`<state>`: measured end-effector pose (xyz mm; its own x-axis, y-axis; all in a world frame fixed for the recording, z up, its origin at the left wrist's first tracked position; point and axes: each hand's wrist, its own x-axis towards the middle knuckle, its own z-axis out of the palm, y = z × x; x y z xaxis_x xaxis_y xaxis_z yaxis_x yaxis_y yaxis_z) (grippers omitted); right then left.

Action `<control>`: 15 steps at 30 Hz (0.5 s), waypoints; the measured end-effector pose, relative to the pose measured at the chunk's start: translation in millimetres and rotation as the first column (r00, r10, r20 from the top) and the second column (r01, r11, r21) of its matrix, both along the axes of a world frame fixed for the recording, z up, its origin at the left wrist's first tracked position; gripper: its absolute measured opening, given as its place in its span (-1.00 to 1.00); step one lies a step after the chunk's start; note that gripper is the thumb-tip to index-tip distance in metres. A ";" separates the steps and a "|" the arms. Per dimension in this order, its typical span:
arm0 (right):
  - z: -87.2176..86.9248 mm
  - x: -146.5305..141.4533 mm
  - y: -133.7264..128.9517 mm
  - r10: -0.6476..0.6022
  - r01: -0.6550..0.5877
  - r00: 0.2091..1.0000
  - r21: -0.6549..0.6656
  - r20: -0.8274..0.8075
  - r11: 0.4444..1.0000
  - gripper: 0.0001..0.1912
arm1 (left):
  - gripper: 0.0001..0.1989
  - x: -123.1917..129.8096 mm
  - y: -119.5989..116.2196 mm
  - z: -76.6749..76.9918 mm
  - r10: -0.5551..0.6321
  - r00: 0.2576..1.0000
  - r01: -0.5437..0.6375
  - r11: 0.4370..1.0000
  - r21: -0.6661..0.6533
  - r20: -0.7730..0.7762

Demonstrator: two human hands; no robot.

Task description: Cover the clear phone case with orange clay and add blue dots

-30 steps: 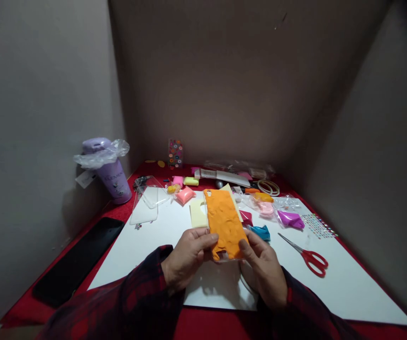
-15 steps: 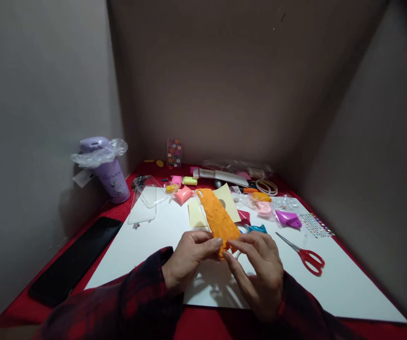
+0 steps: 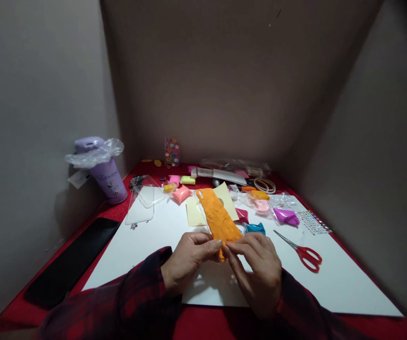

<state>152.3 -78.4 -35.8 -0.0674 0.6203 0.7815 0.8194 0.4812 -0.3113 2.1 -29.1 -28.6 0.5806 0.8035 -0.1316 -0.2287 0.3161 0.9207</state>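
A phone case covered in orange clay (image 3: 218, 215) is held at a tilt above the white board (image 3: 168, 241). My left hand (image 3: 191, 259) grips its near end, with the thumb on top and the fingers beneath. My right hand (image 3: 258, 267) pinches the orange clay at the same near end, its thumb and forefinger close to my left thumb. A small orange bit hangs between the two hands. The far end of the case shows a camera cutout. Pale yellow paper (image 3: 195, 212) lies behind the case.
Red-handled scissors (image 3: 308, 258) lie at the right, near a sheet of small gems (image 3: 313, 223). Packets of coloured clay (image 3: 286, 216) stretch along the back. Clear cases (image 3: 141, 208), a black phone (image 3: 72, 262) and a purple cup (image 3: 108, 179) are on the left.
My right thumb and forefinger have closed together on the clay at the near end, closer to my left thumb. The whole view has shifted slightly.
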 end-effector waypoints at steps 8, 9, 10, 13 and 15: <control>0.5 -1.5 2.1 0.046 -0.068 0.981 -0.112 -0.188 0.991 -0.87 | -0.75 1.4 -2.0 4.9 0.006 0.999 -0.004 0.999 -0.045 0.049; 1.2 -1.8 1.8 0.058 -0.095 0.966 -0.138 -0.251 0.986 -0.85 | -0.76 1.4 -2.3 5.6 0.000 0.998 0.003 0.999 -0.052 0.059; 1.8 -2.0 1.3 0.068 -0.122 0.948 -0.160 -0.311 0.980 -0.84 | -0.76 1.3 -2.5 6.3 -0.003 0.998 0.007 0.998 -0.056 0.068; 3.1 -1.4 -0.1 0.085 -0.178 0.904 -0.187 -0.420 0.966 -0.86 | -0.78 0.3 -2.2 7.0 -0.009 0.997 0.015 0.997 -0.074 0.079; 2.8 -0.1 -0.4 0.105 -0.195 0.905 -0.183 -0.412 0.964 -0.88 | -0.78 -0.7 -1.5 6.5 -0.014 0.997 0.020 0.997 -0.075 0.077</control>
